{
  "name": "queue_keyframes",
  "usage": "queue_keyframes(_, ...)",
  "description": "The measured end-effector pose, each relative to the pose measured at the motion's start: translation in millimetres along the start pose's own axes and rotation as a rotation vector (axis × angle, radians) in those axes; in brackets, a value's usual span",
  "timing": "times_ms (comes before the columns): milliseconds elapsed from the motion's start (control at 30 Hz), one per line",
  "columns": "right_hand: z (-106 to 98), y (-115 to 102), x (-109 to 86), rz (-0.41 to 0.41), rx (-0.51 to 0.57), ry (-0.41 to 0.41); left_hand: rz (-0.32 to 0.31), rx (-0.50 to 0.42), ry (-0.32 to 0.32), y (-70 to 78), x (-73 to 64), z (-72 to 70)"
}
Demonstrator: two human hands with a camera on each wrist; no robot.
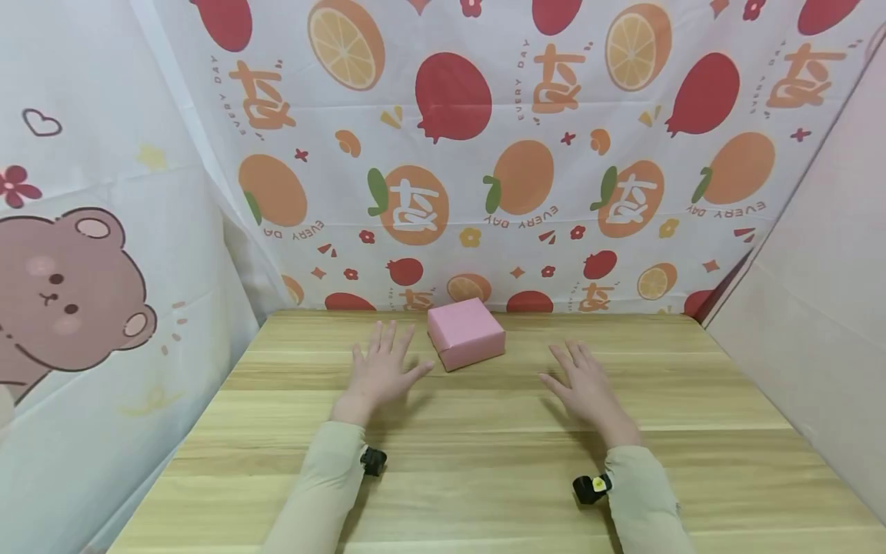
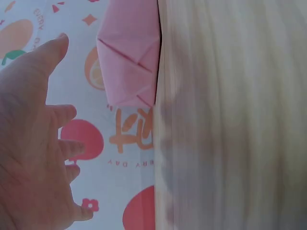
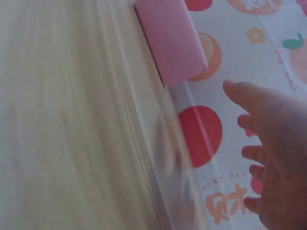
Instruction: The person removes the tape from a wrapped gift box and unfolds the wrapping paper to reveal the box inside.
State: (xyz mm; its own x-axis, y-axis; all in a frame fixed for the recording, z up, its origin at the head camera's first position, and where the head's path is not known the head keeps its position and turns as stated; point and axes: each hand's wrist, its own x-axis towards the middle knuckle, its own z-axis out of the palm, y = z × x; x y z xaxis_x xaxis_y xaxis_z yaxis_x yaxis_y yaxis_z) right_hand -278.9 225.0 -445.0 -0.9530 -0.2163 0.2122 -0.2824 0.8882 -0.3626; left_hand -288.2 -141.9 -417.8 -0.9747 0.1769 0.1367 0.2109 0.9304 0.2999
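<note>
A box wrapped in pink paper (image 1: 467, 335) sits near the back edge of the wooden table, turned at an angle. Folded paper flaps show on the end of the pink box (image 2: 127, 72) in the left wrist view; its side (image 3: 175, 43) looks smooth in the right wrist view. My left hand (image 1: 381, 373) is just left of the box, palm down with fingers spread, holding nothing. Farther off on the other side, my right hand (image 1: 587, 385) also has its fingers extended and holds nothing. Both hands hover over the table, apart from the box.
The wood-grain table (image 1: 484, 477) reaches back to a white curtain (image 1: 477, 169) printed with fruit. On the left hangs a cloth with a bear print (image 1: 76, 292); a plain pale cloth (image 1: 817, 254) hangs on the right. Small black cameras (image 1: 374, 461) are strapped at both wrists.
</note>
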Motion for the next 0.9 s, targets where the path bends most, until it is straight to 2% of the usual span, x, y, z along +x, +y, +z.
queue_keyframes(267, 13, -15, 20.6, -0.041, 0.034, -0.006, -0.002, -0.067, -0.015, 19.0, 10.2, 9.5)
queue_keyframes(433, 21, -23, 36.2, -0.042, 0.056, -0.047, -0.023, -0.167, -0.031, 27.3, 16.2, 13.2)
queue_keyframes(567, 30, -28, 48.2, -0.018, 0.099, -0.085, -0.031, -0.199, -0.042, 31.6, 21.3, 15.5)
queue_keyframes(767, 41, -36, 62.6, -0.004, 0.213, -0.115, -0.007, -0.245, -0.052, 33.1, 27.4, 23.3)
queue_keyframes(900, 42, -44, 67.6, -0.009, 0.263, -0.135, 0.007, -0.239, -0.071, 38.5, 28.1, 23.9)
